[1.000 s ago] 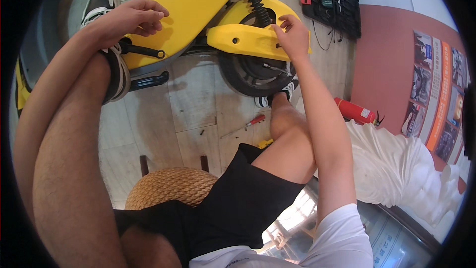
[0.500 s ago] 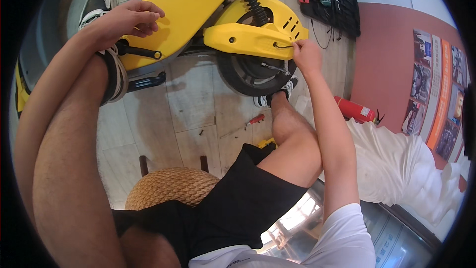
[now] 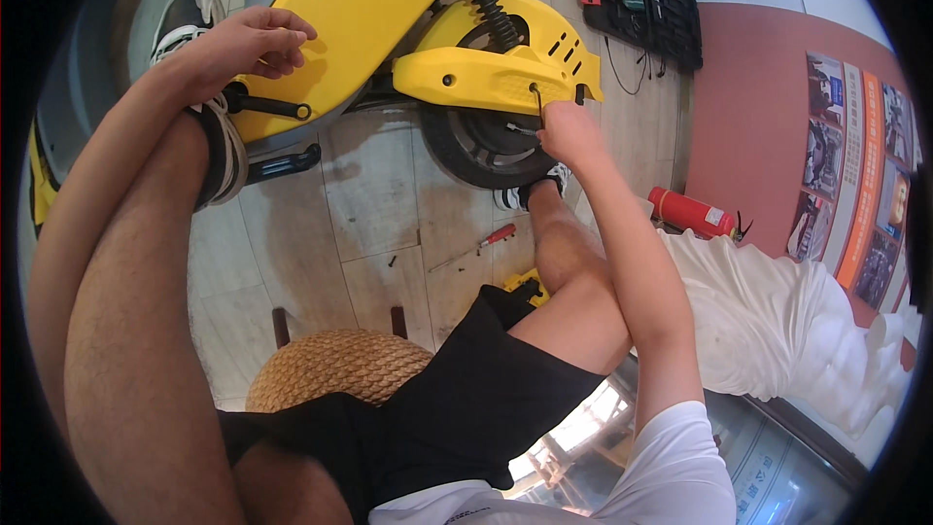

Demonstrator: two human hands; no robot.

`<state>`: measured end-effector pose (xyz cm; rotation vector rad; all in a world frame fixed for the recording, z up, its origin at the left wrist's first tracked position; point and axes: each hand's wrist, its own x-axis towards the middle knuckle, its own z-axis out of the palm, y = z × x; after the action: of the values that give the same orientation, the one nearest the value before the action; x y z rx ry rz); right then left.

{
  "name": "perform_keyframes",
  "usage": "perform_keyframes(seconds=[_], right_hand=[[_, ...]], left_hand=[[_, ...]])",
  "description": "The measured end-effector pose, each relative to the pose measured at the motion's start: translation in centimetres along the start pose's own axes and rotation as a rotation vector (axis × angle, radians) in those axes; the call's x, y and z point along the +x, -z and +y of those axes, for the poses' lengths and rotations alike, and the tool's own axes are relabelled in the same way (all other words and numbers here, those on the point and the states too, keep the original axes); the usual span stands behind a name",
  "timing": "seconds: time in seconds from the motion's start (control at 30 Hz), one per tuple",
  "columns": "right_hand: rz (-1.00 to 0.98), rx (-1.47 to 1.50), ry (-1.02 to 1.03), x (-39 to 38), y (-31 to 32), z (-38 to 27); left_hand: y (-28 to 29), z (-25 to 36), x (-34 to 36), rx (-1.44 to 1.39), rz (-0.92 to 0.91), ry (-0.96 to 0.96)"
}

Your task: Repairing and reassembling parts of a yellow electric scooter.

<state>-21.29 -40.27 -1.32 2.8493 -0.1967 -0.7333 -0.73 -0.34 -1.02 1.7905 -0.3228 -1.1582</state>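
Observation:
My right hand (image 3: 571,128) grips a dark hex key (image 3: 538,105) by its lower part. The key's upper end sits at a hole in the yellow side cover (image 3: 476,80) over the scooter's rear wheel (image 3: 449,144); how deep it goes I cannot see. Above the cover stands a black coil shock absorber (image 3: 492,12). My left hand (image 3: 248,44) hangs beside the large yellow body panel (image 3: 360,15), fingers loosely bent and apart, with nothing in it. A black crank arm (image 3: 270,106) sticks out just below that hand.
On the floor lie a red-handled screwdriver (image 3: 499,234) and a small dark screw (image 3: 393,261). An opened black tool case (image 3: 671,24) lies at the far right. Nearer are a red fire extinguisher (image 3: 692,213) and white cloth (image 3: 739,311). A woven stool (image 3: 330,365) stands below me.
My right hand has swung the hex key from pointing right to pointing down, moving left and nearer to me. My left hand has barely moved.

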Motion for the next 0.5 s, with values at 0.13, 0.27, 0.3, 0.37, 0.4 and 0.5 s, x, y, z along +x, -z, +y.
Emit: perform_keyframes(seconds=[0.13, 0.27, 0.3, 0.37, 0.4, 0.5], right_hand=[[-0.108, 0.416, 0.107, 0.1, -0.4, 0.6], [-0.034, 0.572, 0.071, 0.0, -1.0, 0.0], [0.038, 0.47, 0.089, 0.0, -0.9, -0.2], [0.073, 0.336, 0.113, 0.7, -0.7, -0.3], [0.107, 0.2, 0.137, 0.9, -0.5, -0.4], [0.134, 0.181, 0.159, 1.1, 0.7, -1.5]], left_hand=[[0.1, 0.0, -0.3, -0.011, -0.008, 0.0], [0.0, 0.0, -0.2, 0.024, 0.005, 0.003], [0.0, -0.1, -0.1, 0.024, -0.002, -0.002], [0.0, 0.0, -0.1, 0.031, 0.003, -0.006], [-0.1, 0.1, -0.1, 0.038, 0.008, -0.011], [-0.2, 0.0, -0.1, 0.051, 0.026, -0.015]])
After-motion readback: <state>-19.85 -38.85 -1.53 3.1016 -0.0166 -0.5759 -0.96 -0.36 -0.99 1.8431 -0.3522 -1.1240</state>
